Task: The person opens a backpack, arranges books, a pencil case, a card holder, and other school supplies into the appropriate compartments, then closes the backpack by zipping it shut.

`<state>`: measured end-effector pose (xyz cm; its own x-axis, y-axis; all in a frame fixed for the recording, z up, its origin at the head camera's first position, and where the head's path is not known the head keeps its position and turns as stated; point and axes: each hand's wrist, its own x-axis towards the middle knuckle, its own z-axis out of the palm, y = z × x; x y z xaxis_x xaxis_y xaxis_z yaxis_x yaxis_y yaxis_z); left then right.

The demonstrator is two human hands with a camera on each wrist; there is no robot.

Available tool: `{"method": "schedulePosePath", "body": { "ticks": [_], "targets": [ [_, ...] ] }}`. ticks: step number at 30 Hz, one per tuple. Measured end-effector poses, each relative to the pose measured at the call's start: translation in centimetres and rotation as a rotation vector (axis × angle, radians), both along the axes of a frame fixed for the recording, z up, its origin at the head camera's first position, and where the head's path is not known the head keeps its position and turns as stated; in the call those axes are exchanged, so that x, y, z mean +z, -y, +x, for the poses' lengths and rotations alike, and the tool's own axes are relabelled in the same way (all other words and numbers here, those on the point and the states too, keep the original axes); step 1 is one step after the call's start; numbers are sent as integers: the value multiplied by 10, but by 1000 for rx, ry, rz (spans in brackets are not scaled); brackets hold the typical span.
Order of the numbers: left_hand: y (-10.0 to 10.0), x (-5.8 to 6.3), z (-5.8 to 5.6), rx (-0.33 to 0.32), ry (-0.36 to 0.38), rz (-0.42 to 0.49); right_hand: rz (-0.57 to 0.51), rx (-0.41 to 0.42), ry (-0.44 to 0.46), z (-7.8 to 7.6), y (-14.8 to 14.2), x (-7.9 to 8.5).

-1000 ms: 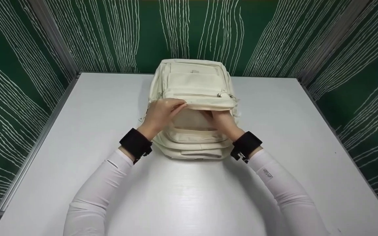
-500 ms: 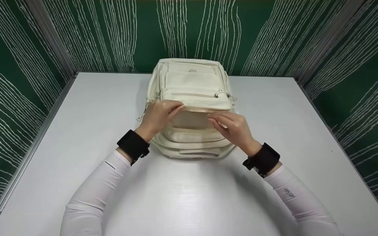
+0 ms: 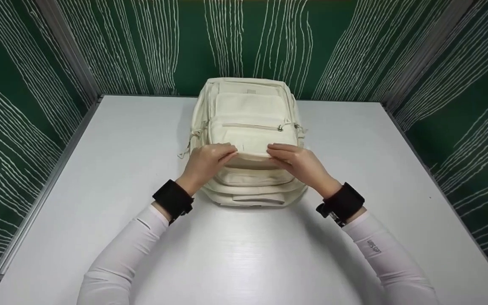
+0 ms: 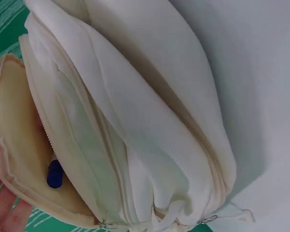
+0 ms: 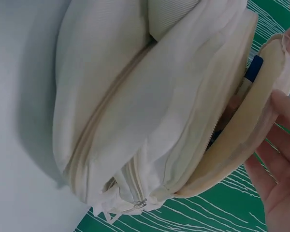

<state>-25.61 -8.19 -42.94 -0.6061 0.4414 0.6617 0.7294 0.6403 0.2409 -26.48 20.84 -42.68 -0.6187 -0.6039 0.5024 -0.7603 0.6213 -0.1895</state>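
A cream backpack (image 3: 250,108) lies on the white table with its front pocket unzipped. My left hand (image 3: 207,164) pinches the left part of the pocket's loose edge (image 3: 252,156). On the right part of that edge, the thumb and fingers of my right hand (image 3: 305,167) pinch the cloth. Both wrist views look into the gaping pocket (image 4: 19,121). Inside it is a slim pen-like item with a blue end (image 4: 54,175) and a pale barrel, seen also in the right wrist view with its blue end (image 5: 253,68) up. Darker items beside it are partly hidden.
The white table (image 3: 100,169) extends around the backpack. Green walls (image 3: 244,38) with white wavy lines stand behind and at both sides. A metal zipper pull (image 3: 281,128) and thin straps (image 3: 184,150) hang on the bag.
My right hand came out of the pocket, moved right, and now grips its edge. The left hand kept its hold, and the edge has come down toward me, narrowing the opening.
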Motion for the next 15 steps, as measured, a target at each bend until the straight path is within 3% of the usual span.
{"method": "schedulePosePath", "body": {
  "ticks": [12, 15],
  "targets": [
    [7, -19, -3, -20, -108, -55, 110, 16, -42, 6, 2, -11],
    [13, -20, -6, -9, -110, -19, 110, 16, -38, 8, 1, -13]
  ]
}}
